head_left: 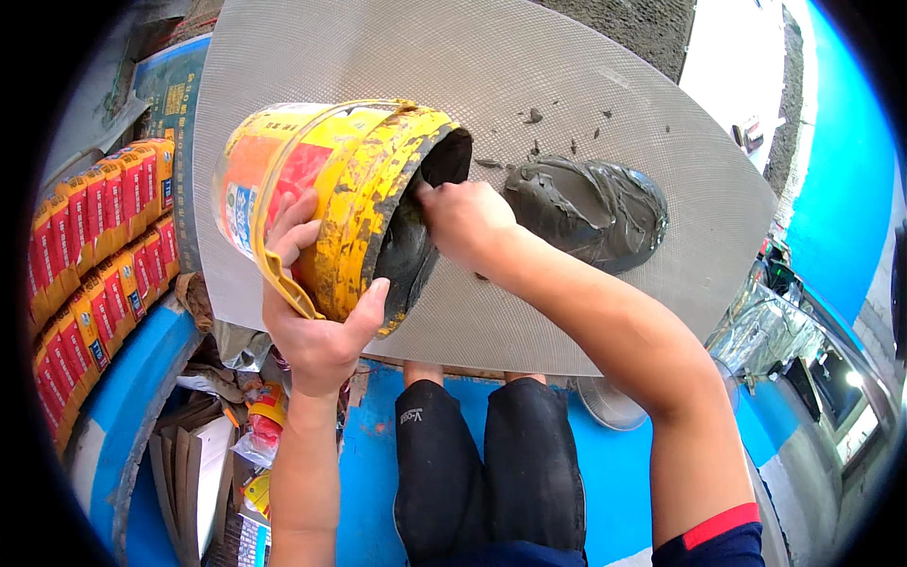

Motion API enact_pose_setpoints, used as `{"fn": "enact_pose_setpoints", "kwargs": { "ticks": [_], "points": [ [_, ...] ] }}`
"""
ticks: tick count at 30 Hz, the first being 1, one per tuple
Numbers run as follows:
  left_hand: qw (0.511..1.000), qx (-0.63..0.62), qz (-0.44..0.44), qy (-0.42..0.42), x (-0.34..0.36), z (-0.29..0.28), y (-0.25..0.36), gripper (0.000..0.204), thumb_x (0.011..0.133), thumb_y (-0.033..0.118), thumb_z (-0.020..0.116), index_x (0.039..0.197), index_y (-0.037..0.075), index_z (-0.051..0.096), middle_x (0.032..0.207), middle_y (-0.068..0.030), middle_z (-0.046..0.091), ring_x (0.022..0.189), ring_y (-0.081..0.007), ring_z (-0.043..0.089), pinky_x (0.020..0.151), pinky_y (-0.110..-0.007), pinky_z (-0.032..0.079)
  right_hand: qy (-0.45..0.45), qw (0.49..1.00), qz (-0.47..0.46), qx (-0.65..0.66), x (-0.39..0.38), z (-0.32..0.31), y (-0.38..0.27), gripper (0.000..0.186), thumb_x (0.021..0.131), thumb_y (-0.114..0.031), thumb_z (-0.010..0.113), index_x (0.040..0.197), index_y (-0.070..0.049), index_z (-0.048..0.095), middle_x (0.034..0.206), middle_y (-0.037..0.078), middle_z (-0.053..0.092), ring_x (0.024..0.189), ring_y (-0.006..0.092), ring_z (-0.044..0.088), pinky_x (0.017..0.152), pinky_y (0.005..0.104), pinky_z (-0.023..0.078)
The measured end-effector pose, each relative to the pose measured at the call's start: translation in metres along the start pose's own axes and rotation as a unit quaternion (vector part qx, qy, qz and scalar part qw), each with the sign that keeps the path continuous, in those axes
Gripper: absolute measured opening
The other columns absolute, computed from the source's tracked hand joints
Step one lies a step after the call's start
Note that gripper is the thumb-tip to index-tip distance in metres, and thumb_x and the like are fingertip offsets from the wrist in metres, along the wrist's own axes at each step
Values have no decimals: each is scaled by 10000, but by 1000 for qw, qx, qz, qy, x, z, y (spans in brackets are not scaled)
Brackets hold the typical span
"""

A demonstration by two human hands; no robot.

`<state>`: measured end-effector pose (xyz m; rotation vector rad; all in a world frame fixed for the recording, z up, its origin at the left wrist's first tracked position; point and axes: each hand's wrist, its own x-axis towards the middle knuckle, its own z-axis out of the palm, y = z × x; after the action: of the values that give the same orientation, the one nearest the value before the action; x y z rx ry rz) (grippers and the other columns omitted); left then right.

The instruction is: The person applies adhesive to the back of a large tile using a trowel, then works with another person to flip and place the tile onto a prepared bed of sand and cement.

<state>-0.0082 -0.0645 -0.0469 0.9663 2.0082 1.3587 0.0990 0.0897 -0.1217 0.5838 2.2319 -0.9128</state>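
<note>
My left hand (321, 331) grips a paint-flecked yellow bucket (345, 175), tilted with its mouth toward the right, over a grey textured board (624, 94); whether it rests on the board I cannot tell. My right hand (468, 217) reaches into the mouth, fingers curled and their tips hidden among dark grey paste coating the inside; what they hold, if anything, I cannot make out. A glossy, uneven mound of the same dark paste (590, 213) lies on the board right of my right hand, with small scraps scattered above it.
Stacked red and orange bags (109, 217) stand at the left. Cardboard and mixed clutter (198, 444) lie below them. My legs in black (435, 472) are under the board's near edge, over a blue surface (368, 482). Shiny clutter (765, 340) is at the right.
</note>
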Motion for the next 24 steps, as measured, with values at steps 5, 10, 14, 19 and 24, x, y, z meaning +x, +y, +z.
{"fn": "enact_pose_setpoints", "kwargs": {
  "ticks": [5, 10, 14, 19, 24],
  "points": [
    [1000, 18, 23, -11, -3, -8, -4, 616, 695, 92, 721, 1250, 33, 461, 1403, -199, 430, 1329, -305, 404, 1129, -420, 302, -33, 995, -40, 91, -7, 22, 1, 351, 769, -165, 643, 1096, -39, 637, 949, 196, 700, 912, 344, 687, 770, 439, 564],
    [1000, 21, 17, 4, -5, 6, -3, 631, 638, 76, 736, 1213, 73, 477, 1366, -185, 477, 1316, -336, 416, 1128, -445, 290, -40, 972, -106, 204, -23, 43, 7, 432, 730, -232, 709, 1085, -9, 607, 923, 240, 678, 933, 407, 646, 829, 472, 522],
    [1000, 16, 8, -5, -5, 5, 1, 640, 676, 89, 726, 1257, 48, 460, 1399, -205, 433, 1324, -319, 408, 1125, -433, 300, -56, 941, -130, 306, -41, 44, 10, 426, 707, -209, 678, 1085, -26, 606, 910, 245, 671, 915, 423, 636, 827, 482, 507],
    [1000, -12, -5, 6, 4, 7, 6, 638, 741, 111, 727, 1297, 15, 429, 1417, -216, 408, 1339, -304, 389, 1135, -423, 280, -18, 922, -128, 365, -75, 56, 43, 355, 701, -227, 673, 1003, -59, 590, 867, 226, 661, 873, 417, 637, 785, 492, 502],
    [1000, -2, -25, 18, 13, 1, 12, 630, 757, 123, 735, 1291, -7, 428, 1431, -214, 396, 1345, -304, 384, 1143, -418, 265, 44, 936, -39, 347, -145, 54, 83, 325, 720, -220, 660, 991, -71, 560, 777, 205, 635, 768, 419, 629, 696, 482, 500]
  ]
}}
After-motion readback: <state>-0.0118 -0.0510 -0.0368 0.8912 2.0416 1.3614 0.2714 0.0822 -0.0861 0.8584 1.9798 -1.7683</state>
